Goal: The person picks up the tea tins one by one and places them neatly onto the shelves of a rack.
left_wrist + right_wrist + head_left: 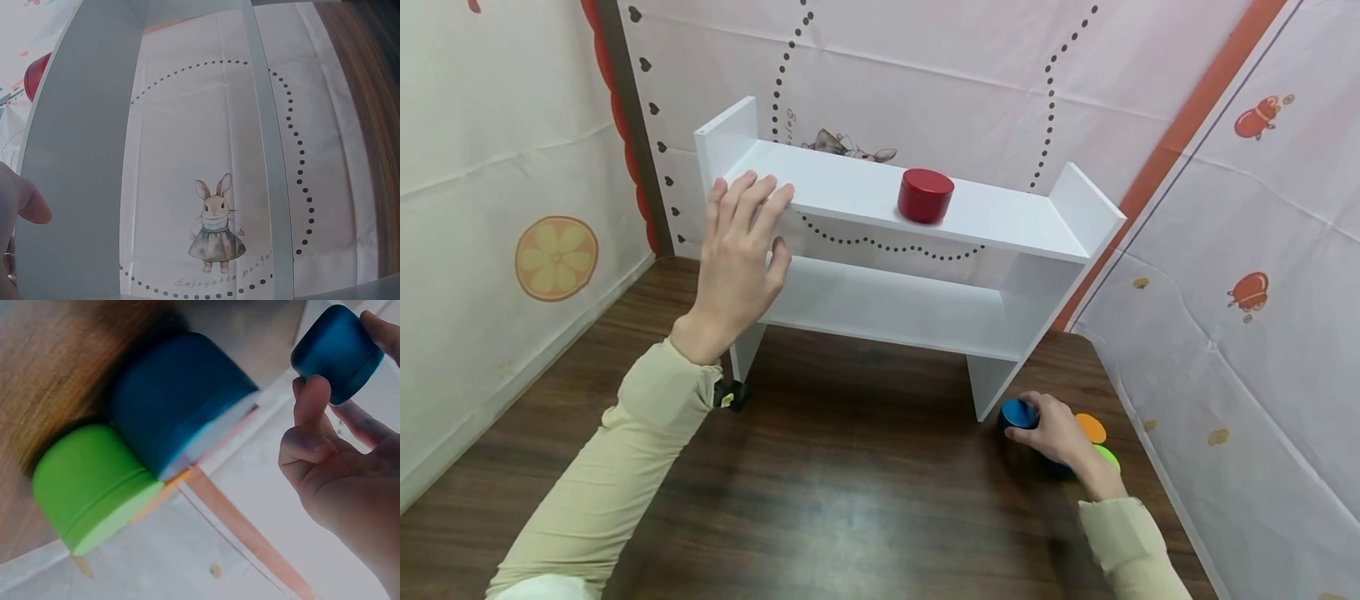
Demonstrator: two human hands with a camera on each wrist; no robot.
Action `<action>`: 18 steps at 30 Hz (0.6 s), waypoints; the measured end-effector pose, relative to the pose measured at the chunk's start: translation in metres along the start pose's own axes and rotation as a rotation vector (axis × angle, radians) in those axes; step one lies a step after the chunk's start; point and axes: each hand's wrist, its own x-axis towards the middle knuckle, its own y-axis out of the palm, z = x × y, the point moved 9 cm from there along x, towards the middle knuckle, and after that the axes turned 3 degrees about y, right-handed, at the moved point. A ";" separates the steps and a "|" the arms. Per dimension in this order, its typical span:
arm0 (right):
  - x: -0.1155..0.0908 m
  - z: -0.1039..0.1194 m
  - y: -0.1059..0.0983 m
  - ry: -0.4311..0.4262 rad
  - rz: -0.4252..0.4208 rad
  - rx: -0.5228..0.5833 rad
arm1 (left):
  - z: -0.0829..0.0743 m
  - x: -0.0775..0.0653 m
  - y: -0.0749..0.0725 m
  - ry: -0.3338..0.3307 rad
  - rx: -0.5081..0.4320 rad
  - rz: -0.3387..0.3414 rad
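My left hand (741, 254) lies with its fingers extended over the front edge of the top board of a white two-tier shelf (880, 304), near the left end. In the left wrist view only its thumb (34, 203) and part of the palm show, against the board's underside. By the shelf's right foot, my right hand (1060, 429) pinches a small blue round tin (337, 353) between thumb and fingers. Close beside that hand stand a larger dark blue tin (181, 400), a green tin (94, 481) and an orange tin (1091, 428), partly hidden by the hand and wrist.
A red round tin (926, 197) stands on the shelf's top board, right of its middle. Printed cloth (1247, 250) hangs around the dark wooden table (842, 492) at the back and sides. A small black object (730, 395) shows beside the left sleeve.
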 end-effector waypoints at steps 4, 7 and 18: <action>-0.006 0.011 -0.011 -0.020 -0.019 0.038 | 0.000 0.000 0.000 0.001 -0.002 -0.002; -0.010 0.020 -0.020 -0.032 -0.031 0.065 | 0.000 0.000 0.000 -0.003 -0.006 0.000; -0.020 0.058 -0.052 -0.099 -0.090 0.118 | 0.001 0.000 0.002 -0.011 0.003 0.025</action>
